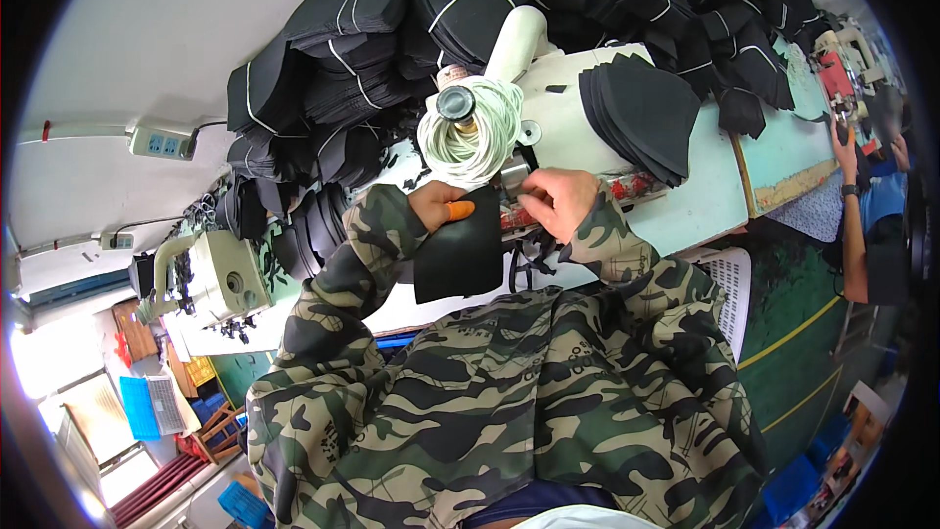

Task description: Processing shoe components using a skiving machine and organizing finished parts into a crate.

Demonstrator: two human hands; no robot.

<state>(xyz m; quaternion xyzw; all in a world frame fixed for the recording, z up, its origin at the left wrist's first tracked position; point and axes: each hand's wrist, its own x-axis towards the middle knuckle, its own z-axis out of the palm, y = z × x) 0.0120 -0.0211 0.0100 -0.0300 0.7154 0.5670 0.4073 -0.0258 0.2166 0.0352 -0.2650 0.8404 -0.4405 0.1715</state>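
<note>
My left hand (pixel 434 206) pinches the upper edge of a black sheet piece (pixel 456 253), which hangs in front of the machine. An orange finger cover (pixel 460 210) is on one of its digits. My right hand (pixel 563 200) is bent beside the metal working end of a cream machine (pixel 516 43). Its fingertips curl together close to that metal part, and what they hold, if anything, is hidden. A coil of white cord (pixel 470 149) hangs on the machine just above my hands. Fanned black pieces (pixel 638 116) lie on the machine's flat bed to the right.
Tied bundles of black pieces (pixel 475 0) are heaped along the back. Another cream machine (pixel 230 279) stands at left. Dark scraps (pixel 534 263) dangle under the machine's front edge. A white perforated basket (pixel 729 299) is below right. Farther right, a co-worker's arm (pixel 850 211) reaches to another machine.
</note>
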